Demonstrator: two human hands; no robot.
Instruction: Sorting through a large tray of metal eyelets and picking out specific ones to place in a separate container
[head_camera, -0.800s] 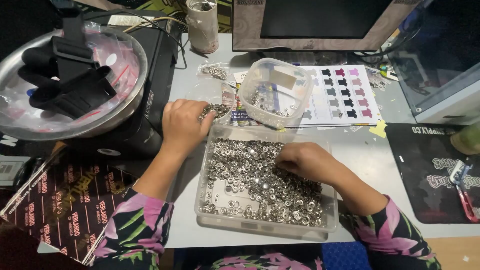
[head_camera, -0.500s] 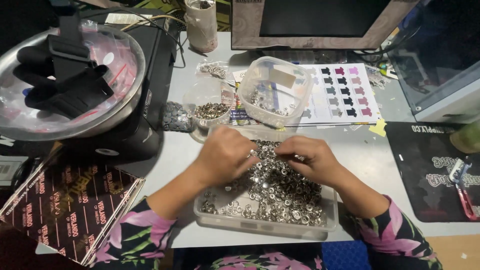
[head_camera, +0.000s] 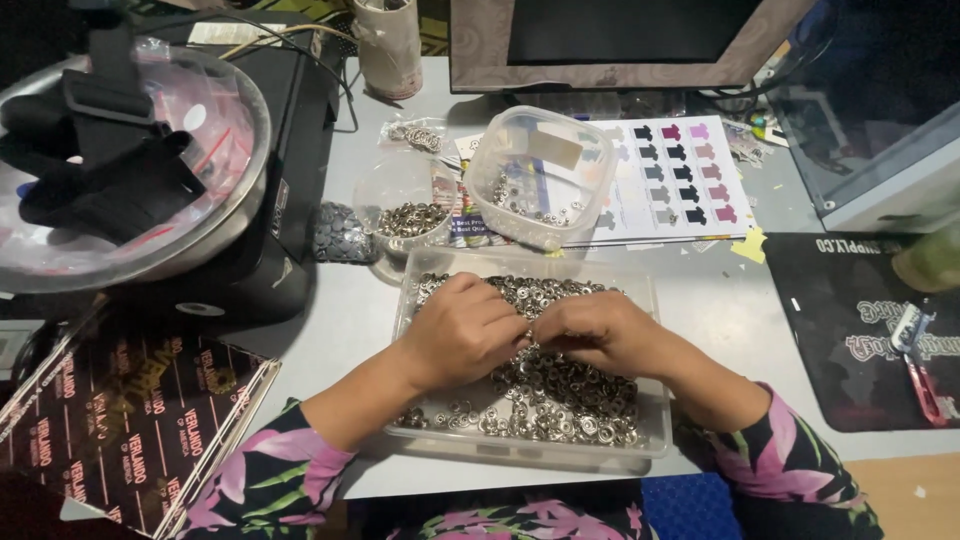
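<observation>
Head view over a grey worktable (head_camera: 330, 330). Largest item at left is a clear round plastic dome (head_camera: 215, 175) covering black strapped gear, resting on a black machine body (head_camera: 255, 270). At centre lies the clear rectangular plastic tray (head_camera: 650, 400) filled with small silver metal snap rings (head_camera: 560, 390), on which both hands work. Beyond it stands a tilted clear square plastic tub (head_camera: 540, 175) holding a few rings, overlapping a white printed sheet of coloured shirt shapes (head_camera: 680, 185); just left of the tub is a small clear round cup (head_camera: 405, 212) of darker metal pieces. The left hand (head_camera: 460, 330), which 0.8 s ago was raised at the small cup beyond the tray, has come back down into the tray and now meets the right hand (head_camera: 595, 332) over the rings. Both hands are curled, fingertips pinched together where they touch; a ring appears to be held between them, though the piece itself is too small to make out. The return suggests one piece was dropped off at the cup and another is being worked in the tray.
</observation>
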